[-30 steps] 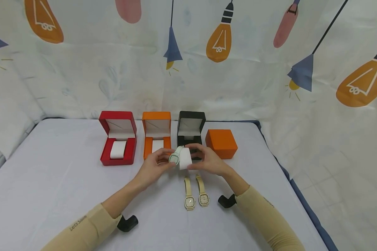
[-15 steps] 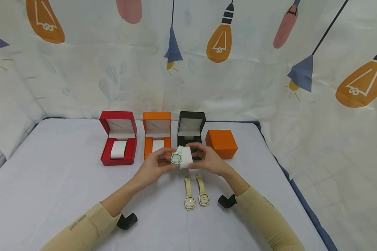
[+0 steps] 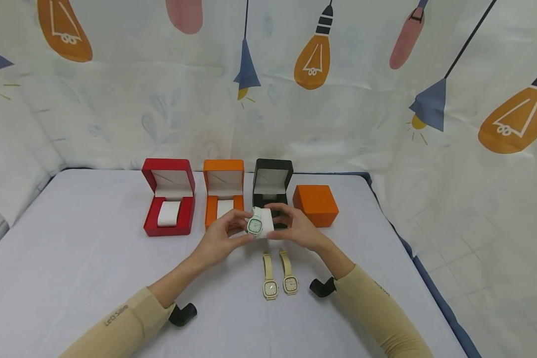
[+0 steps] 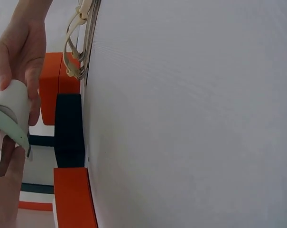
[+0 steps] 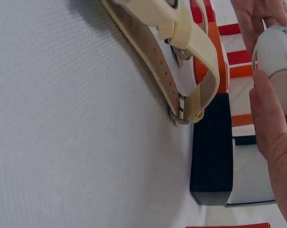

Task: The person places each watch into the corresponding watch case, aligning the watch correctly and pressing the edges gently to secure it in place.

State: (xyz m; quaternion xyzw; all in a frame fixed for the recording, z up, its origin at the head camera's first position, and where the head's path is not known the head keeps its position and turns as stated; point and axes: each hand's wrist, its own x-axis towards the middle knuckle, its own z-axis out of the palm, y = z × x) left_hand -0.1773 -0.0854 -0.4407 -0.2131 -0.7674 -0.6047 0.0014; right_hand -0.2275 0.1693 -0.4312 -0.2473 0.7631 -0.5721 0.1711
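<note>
In the head view my left hand [image 3: 221, 236] pinches a pale mint-green wristwatch [image 3: 254, 226] between thumb and fingers. My right hand [image 3: 297, 228] holds a white watch cushion [image 3: 267, 224] by its right side, thumb below and fingers above. The watch sits around the left part of the cushion, dial toward me. In the left wrist view the mint strap [image 4: 10, 127] curves around the cushion's near end. The right wrist view shows the cushion [image 5: 274, 50] between both hands. Behind the hands stands an open black watch box [image 3: 273, 164], its lower part partly hidden.
Two cream wristwatches [image 3: 270, 288] lie side by side in front of the hands. An open red box [image 3: 149, 219] and an open orange box [image 3: 211, 206], each with a white cushion, stand to the left. A closed orange box [image 3: 315, 206] is at the right.
The mint watch has moved right, farther onto the white cushion, and my left hand has shifted slightly right with it. My right hand keeps its hold, nearly in place.
</note>
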